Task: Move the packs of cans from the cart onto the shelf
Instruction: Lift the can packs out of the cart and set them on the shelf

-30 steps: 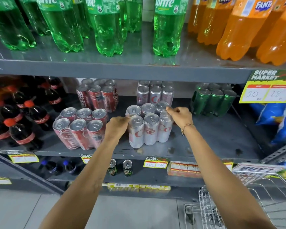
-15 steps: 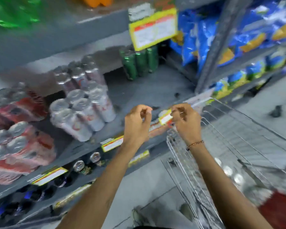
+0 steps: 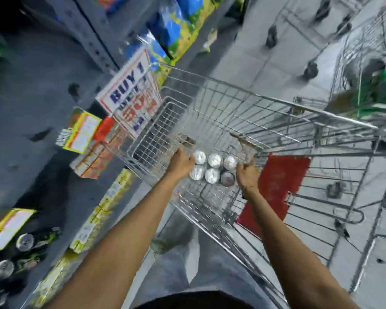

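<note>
Inside the silver wire shopping cart (image 3: 250, 101) sits a six-pack of silver-topped cans (image 3: 213, 167); the left hand (image 3: 180, 164) and right hand (image 3: 247, 175) flank it, touching its ends, whether either grip has closed cannot be told.

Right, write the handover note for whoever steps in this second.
Left hand: against the left side of the six-pack of cans, grip unclear in the blur.
Right hand: at the pack's right side, fingers curled, grip also unclear.
The pack sits in the cart; no other pack is visible there.
Left: lift it onto the grey shelf on the left.
</note>
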A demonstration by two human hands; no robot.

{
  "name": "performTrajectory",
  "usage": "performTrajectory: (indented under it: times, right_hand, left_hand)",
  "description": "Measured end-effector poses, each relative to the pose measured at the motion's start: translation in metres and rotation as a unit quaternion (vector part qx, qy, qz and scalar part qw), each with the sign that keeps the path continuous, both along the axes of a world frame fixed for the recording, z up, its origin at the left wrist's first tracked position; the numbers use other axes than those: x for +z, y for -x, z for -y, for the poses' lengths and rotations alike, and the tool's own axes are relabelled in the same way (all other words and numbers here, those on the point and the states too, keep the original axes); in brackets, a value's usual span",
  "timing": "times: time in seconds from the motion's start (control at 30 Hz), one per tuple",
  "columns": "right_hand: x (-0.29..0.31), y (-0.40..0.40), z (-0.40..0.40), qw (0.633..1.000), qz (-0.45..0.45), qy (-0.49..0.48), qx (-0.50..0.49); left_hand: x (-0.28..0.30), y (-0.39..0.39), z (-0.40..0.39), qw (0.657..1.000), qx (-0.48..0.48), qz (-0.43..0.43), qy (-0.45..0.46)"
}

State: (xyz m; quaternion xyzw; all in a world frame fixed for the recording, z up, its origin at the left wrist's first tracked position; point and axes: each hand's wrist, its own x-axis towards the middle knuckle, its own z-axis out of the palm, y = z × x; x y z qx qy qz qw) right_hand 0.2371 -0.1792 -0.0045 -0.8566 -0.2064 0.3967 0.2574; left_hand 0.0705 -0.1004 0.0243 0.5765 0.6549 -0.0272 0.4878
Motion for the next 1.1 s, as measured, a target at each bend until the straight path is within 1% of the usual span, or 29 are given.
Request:
performTrajectory:
  times: [0.07, 0.1, 0.13, 0.2, 0.27, 0.33, 0.37, 0.4, 0.5, 0.57, 0.67, 0.8, 0.87, 1.0, 1.1]
  right_hand:
    - [-0.022, -0.004, 0.017, 0.995, -0.076, 0.055, -0.020]
    - [-0.034, -0.004, 0.025, 0.988, -0.129, 0.081, -0.021]
    - [-0.047, -0.003, 0.032, 0.980, -0.174, 0.097, -0.021]
    - [-0.068, -0.005, 0.032, 0.970, -0.226, 0.080, -0.030]
    - [-0.075, -0.008, 0.018, 0.969, -0.243, 0.037, -0.028]
    - [-0.077, -0.009, 0.003, 0.972, -0.228, 0.033, -0.036]
    - [-0.091, -0.010, 0.007, 0.972, -0.226, 0.047, -0.036]
    - [-0.099, -0.009, 0.007, 0.973, -0.222, 0.039, -0.049]
    - [-0.075, -0.001, 0.004, 0.970, -0.218, 0.040, -0.098]
    - [-0.076, 0.000, 0.002, 0.972, -0.202, 0.034, -0.116]
    - [-0.074, -0.001, 0.002, 0.971, -0.201, 0.024, -0.128]
    - [-0.072, -0.005, -0.006, 0.978, -0.167, 0.030, -0.123]
    - [-0.059, -0.010, -0.017, 0.984, -0.143, 0.033, -0.100]
    - [-0.012, -0.013, -0.042, 0.997, -0.079, 0.010, -0.020]
    - [0.033, -0.005, -0.058, 0.999, -0.035, -0.015, 0.027]
  left_hand:
    - [-0.022, -0.013, 0.000, 0.999, -0.009, -0.007, 0.053]
    - [-0.031, -0.019, 0.001, 0.996, -0.012, -0.008, 0.085]
    - [-0.043, -0.024, 0.001, 0.992, 0.004, -0.006, 0.122]
    - [-0.062, -0.033, 0.000, 0.984, 0.069, 0.001, 0.166]
    - [-0.080, -0.041, 0.002, 0.976, 0.137, 0.001, 0.169]
    - [-0.090, -0.046, 0.003, 0.974, 0.172, -0.030, 0.141]
    - [-0.093, -0.047, 0.004, 0.975, 0.185, -0.040, 0.120]
    - [-0.098, -0.046, 0.006, 0.975, 0.198, -0.038, 0.098]
    - [-0.107, -0.044, 0.013, 0.977, 0.204, -0.034, 0.048]
    - [-0.110, -0.043, 0.017, 0.976, 0.214, -0.036, 0.026]
    - [-0.108, -0.044, 0.015, 0.974, 0.223, -0.038, -0.006]
    - [-0.093, -0.046, 0.010, 0.971, 0.236, -0.030, -0.034]
    - [-0.079, -0.047, 0.005, 0.968, 0.243, -0.017, -0.055]
    - [-0.037, -0.041, -0.007, 0.962, 0.255, 0.009, -0.094]
    - [0.012, -0.021, -0.020, 0.956, 0.262, 0.002, -0.132]
